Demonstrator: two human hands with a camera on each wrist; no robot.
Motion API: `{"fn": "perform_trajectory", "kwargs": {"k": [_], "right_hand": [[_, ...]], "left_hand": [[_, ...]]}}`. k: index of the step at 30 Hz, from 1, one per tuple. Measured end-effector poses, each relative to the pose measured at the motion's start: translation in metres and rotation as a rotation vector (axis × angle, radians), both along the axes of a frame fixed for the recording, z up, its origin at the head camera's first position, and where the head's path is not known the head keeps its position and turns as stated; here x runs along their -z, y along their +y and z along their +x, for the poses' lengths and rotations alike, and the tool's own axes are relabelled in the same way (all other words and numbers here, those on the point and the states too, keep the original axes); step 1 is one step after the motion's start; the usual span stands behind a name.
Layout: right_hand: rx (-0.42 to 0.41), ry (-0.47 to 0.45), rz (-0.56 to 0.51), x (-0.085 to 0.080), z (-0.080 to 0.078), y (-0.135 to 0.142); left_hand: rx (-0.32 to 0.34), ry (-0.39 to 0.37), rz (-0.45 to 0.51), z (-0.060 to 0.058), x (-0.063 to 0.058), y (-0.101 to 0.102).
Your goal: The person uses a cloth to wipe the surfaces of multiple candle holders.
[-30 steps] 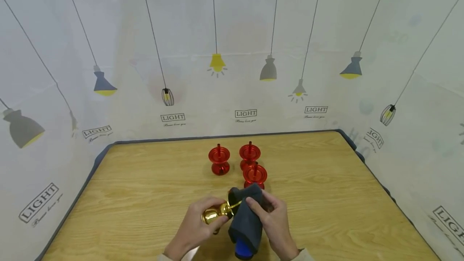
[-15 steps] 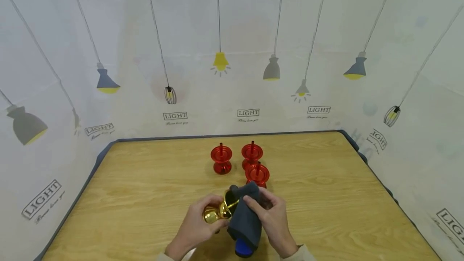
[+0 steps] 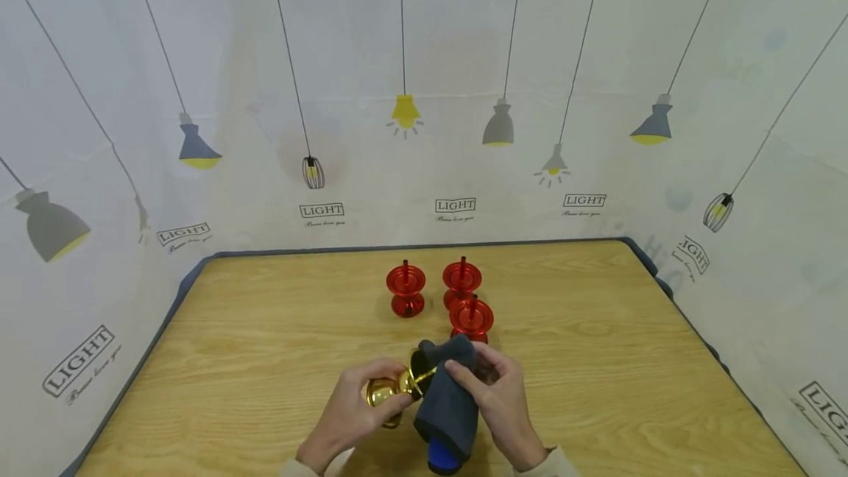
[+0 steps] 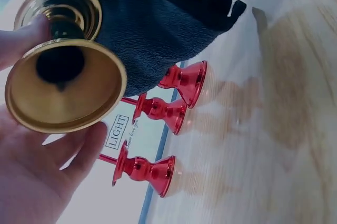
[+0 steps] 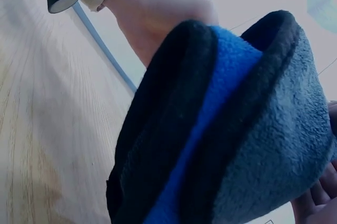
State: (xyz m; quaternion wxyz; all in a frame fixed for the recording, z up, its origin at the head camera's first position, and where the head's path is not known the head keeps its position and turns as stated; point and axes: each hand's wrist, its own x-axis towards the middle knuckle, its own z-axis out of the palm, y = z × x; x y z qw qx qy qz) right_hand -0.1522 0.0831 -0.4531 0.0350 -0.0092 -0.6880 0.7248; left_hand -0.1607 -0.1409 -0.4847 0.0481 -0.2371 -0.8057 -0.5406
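Observation:
A shiny gold candlestick (image 3: 383, 392) lies tilted in my left hand (image 3: 347, 407), its stem between thumb and fingers. In the left wrist view its hollow, flared base (image 4: 66, 95) faces the camera. My right hand (image 3: 500, 407) holds a folded cloth (image 3: 447, 411), dark grey with a blue inner side, thumb on top. The cloth wraps partly around the dish end of the candlestick, beside its thin gold spike (image 3: 427, 374). Across the right wrist view the cloth (image 5: 274, 140) hides most of the candlestick and of the right fingers.
Three red candlesticks stand upright on the wooden table (image 3: 265, 337) beyond the hands: one on the left (image 3: 406, 285), one at the back right (image 3: 461, 277), one nearer (image 3: 472, 317), partly behind the cloth. A lamp-printed curtain (image 3: 371, 168) surrounds the table's far and side edges.
The left hand has turned the gold candlestick a little, so its base rim shows lower down. The right hand keeps the cloth at the dish. The head view has shifted slightly.

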Motion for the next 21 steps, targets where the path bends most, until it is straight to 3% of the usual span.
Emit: {"fn": "perform_trajectory", "kwargs": {"k": [6, 9, 12, 18, 21], "right_hand": [[-0.032, 0.026, -0.005, 0.002, 0.000, 0.001], [-0.041, 0.030, -0.007, 0.003, 0.000, 0.002], [-0.021, 0.030, 0.009, 0.004, 0.000, 0.003], [0.052, 0.010, 0.037, 0.004, -0.002, 0.003], [0.063, 0.000, 0.038, 0.002, -0.002, 0.004]], "left_hand": [[0.171, -0.129, 0.010, -0.004, -0.001, -0.006], [0.193, -0.138, 0.009, -0.004, 0.000, -0.006], [0.119, -0.080, 0.000, 0.002, 0.000, -0.001], [-0.119, 0.191, -0.064, 0.012, -0.002, 0.016], [-0.192, 0.246, -0.074, 0.013, -0.004, 0.024]]}}
